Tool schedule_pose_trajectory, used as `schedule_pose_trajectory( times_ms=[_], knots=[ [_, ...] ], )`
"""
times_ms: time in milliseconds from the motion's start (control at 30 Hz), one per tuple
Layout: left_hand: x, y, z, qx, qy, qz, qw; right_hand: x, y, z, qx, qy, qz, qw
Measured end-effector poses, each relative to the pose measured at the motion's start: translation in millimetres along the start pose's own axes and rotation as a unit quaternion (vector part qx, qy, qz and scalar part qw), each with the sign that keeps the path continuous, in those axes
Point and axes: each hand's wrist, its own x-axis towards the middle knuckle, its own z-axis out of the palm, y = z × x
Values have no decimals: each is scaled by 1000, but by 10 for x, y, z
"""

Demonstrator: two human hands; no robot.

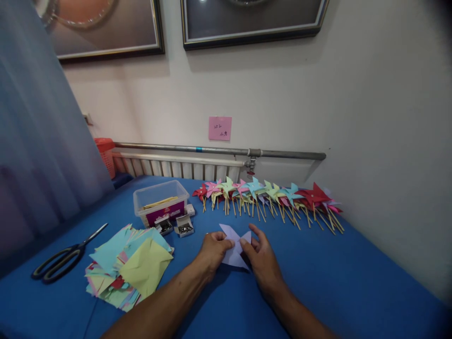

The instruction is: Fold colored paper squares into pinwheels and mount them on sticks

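A lilac paper pinwheel sheet [233, 257], cut and partly folded, is held up between both hands over the blue cover. My left hand [214, 249] pinches its left side, thumb on top near the middle. On the right side, my right hand [261, 259] presses a folded point with the thumb, while its index finger sticks up behind the paper. Beyond the hands lies a row of finished paper pinwheels [254, 188] on thin sticks, in red, pink, green and blue. Left of my left forearm is a pile of cut coloured paper squares [146, 266].
A clear plastic box [141, 201] holds thin wooden sticks [160, 203]. Beside it sit small open boxes of metal pins [184, 228]. Black-handled scissors [67, 259] lie at the left. A radiator [176, 167], a pipe [289, 154] and the wall bound the back.
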Motion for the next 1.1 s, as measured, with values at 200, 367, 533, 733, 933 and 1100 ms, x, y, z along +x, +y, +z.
schedule_pose_trajectory(
  times_ms=[200, 367, 533, 733, 933, 1100],
  knots=[
    [6, -18, 6, 7, 8, 6, 1000, 24, 76, 4, 23, -11, 22, 999],
    [21, -43, -8, 19, 5, 6, 1000, 21, 43, 7, 0, 0, 3, 1000],
    [41, -74, -22, 29, 6, 3, 1000, 31, 31, 12, -12, 11, 0, 1000],
    [7, -33, -7, 35, 2, 2, 999, 23, 27, -1, -11, 0, 16, 1000],
    [-25, 4, 23, 37, 10, -1, 999, 26, 13, 15, -5, -13, 24, 1000],
    [-26, 22, 22, -27, 25, -13, 999, -18, 22, 19, -8, -17, -5, 1000]
  ],
)
